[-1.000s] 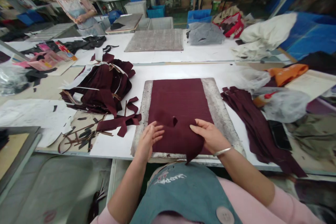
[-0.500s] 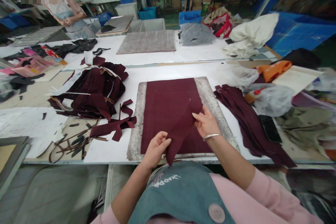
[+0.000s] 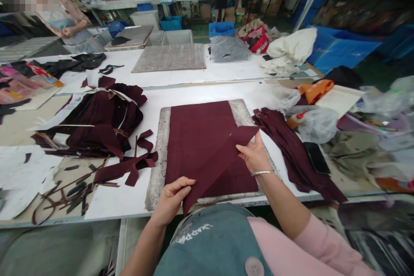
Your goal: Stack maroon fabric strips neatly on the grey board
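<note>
Between my hands a maroon fabric strip [image 3: 216, 164] is stretched on a slant. My left hand [image 3: 173, 198] pinches its lower end near the table's front edge. Higher up and to the right, my right hand [image 3: 254, 153] grips the other end, with a short corner of cloth past the fingers. Beneath the strip, a maroon fabric panel [image 3: 197, 129], which looks made of strips laid side by side, covers most of a worn grey board [image 3: 161, 138]. Part of the panel is hidden behind the strip and my right hand.
Left stands a tied bundle of maroon pieces [image 3: 97, 120], with loose scraps [image 3: 136, 164] beside it. On the right lie more maroon strips [image 3: 284, 146], a black phone [image 3: 316, 157] and plastic bags [image 3: 317, 125]. Across the table, a person [image 3: 67, 26] stands at the far left.
My hands have moved apart, the left one down and to the left, so the strip is pulled out longer and straighter. The whole view has shifted slightly.
</note>
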A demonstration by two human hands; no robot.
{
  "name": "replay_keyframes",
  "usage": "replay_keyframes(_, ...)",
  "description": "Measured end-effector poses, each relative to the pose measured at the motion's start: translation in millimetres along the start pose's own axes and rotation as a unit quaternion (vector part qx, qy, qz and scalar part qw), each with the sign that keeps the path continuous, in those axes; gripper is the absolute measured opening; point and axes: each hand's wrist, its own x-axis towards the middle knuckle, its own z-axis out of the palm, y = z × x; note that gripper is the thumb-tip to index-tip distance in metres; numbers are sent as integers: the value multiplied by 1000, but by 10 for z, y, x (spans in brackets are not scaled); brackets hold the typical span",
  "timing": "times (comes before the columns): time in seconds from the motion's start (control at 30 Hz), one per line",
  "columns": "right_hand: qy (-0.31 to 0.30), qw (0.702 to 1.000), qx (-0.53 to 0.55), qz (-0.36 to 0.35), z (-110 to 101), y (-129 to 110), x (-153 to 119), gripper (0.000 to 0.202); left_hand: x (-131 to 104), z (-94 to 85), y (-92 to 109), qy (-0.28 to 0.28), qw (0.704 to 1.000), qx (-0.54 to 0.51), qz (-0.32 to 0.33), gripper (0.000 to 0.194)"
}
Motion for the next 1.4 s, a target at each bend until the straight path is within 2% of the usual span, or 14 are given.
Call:
replay_keyframes(0.1,2,1000,13,-8,-19,-42,27,102,-21,-63,-22,-17,1000,24,-9,22)
replay_keyframes(0.23,15,999,27,-22,-10,-112,41,105,-27,-123,-28,-15,998,-11,-60,34)
replay_keyframes(0.47,36,999,-5,-38,-19,-186,25,117,-48,-196,21,-8,998,-33,-49,32)
replay_keyframes(0.63,108,991,-79,-15,-183,-166,134,120,-71,-220,23,-20,996,-71,-54,54)
replay_keyframes(0.7,117,986,-116,-14,-273,-150,168,115,-53,-226,19,0,998,-50,-42,58)
replay_keyframes(0.77,92,987,-135,-6,-352,-138,172,94,-23,-229,16,49,999,-7,-3,54)
replay_keyframes(0.83,38,991,-130,17,-414,-138,147,68,8,-226,19,110,993,24,46,49)
replay_keyframes(0.93,-74,982,-167,44,-485,-166,87,60,46,-201,53,164,980,-21,108,40)
replay_keyframes(1.0,-124,953,-276,30,-531,-197,55,52,71,-172,107,175,971,-99,131,26)
replay_keyframes(1.07,-137,902,-409,-12,-580,-228,37,31,106,-149,176,199,956,-168,135,15)
replay_keyframes(1.13,-140,851,-503,-49,-627,-252,32,23,148,-155,239,230,943,-212,116,13)
replay_keyframes(1.23,-160,811,-560,-63,-677,-287,27,32,209,-227,282,235,941,-241,38,17)
replay_keyframes(1.3,-169,804,-565,-79,-689,-327,11,32,236,-291,281,233,941,-245,-17,18)
replay_keyframes(1.4,-200,837,-507,-56,-682,-415,-39,30,254,-358,276,242,938,-243,-49,16)
